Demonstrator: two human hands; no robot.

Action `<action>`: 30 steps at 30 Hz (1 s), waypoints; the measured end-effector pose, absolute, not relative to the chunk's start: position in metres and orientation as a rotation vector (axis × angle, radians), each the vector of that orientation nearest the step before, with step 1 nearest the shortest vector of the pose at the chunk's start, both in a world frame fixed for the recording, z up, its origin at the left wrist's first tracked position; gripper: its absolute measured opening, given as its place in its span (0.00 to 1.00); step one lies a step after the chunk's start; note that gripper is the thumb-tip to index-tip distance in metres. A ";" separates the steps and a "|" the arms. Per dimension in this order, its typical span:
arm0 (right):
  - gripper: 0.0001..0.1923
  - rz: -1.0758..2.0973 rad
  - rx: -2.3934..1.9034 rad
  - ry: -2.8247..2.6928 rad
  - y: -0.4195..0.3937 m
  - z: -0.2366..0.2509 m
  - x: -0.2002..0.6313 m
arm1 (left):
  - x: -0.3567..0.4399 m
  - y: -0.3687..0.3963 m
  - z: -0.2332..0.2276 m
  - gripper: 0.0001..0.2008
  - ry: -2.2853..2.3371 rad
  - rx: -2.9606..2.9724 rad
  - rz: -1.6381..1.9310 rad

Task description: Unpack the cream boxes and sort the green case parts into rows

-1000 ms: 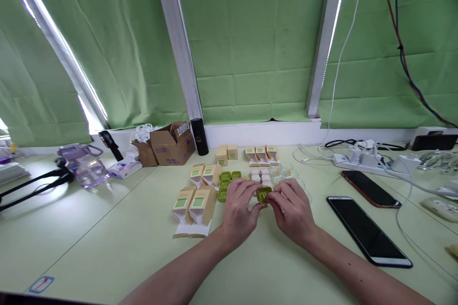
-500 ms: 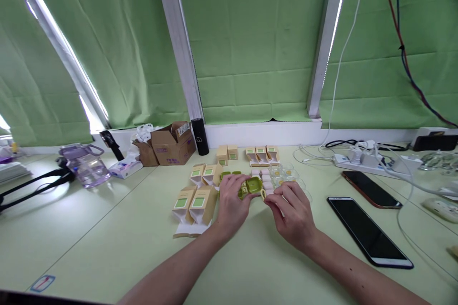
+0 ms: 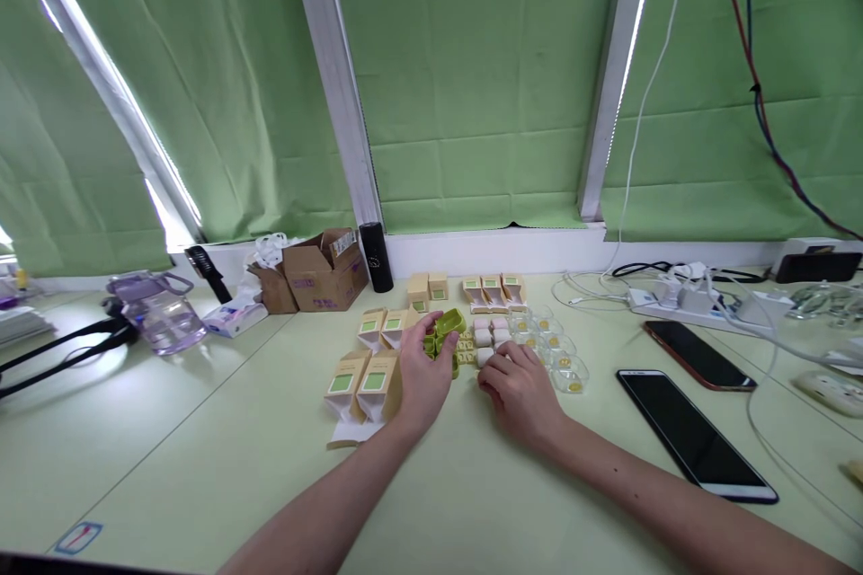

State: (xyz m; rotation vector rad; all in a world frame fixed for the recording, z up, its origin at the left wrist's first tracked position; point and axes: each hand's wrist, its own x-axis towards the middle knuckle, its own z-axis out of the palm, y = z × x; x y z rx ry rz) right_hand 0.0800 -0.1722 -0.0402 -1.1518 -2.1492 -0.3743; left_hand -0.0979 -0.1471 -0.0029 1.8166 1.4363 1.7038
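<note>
My left hand (image 3: 427, 373) is closed on a small green square cup (image 3: 450, 321), tilted up above the table. More green cups lie under and beside those fingers, partly hidden. My right hand (image 3: 522, 391) is low over the table, its fingers bent together at the near end of the pale pink and white blocks (image 3: 483, 337). Whatever its fingertips hold, if anything, is hidden. Between the hands lie small yellow number-like pieces (image 3: 466, 350). Right of the blocks sit clear plastic cups (image 3: 568, 373) with yellow spots inside.
Tan cartons with green labels (image 3: 375, 384) stand left of my left hand, and more cartons (image 3: 493, 292) at the back. Two phones (image 3: 694, 431) lie at right, near a power strip (image 3: 707, 310) with cables. A cardboard box (image 3: 327, 274) and a purple bottle (image 3: 158, 314) stand at left.
My left hand has shifted slightly left with the green cup. My right hand has moved left and down to the table; the small yellow piece in its fingers no longer shows.
</note>
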 end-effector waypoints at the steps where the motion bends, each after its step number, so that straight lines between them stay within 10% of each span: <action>1: 0.09 -0.388 -1.181 -2.170 -0.170 -0.041 0.077 | -0.098 -0.147 -0.003 0.17 1.429 1.817 1.705; 30: 0.02 -0.201 -1.441 -2.238 -0.182 -0.024 0.061 | -0.091 -0.151 0.004 0.18 1.180 1.495 1.629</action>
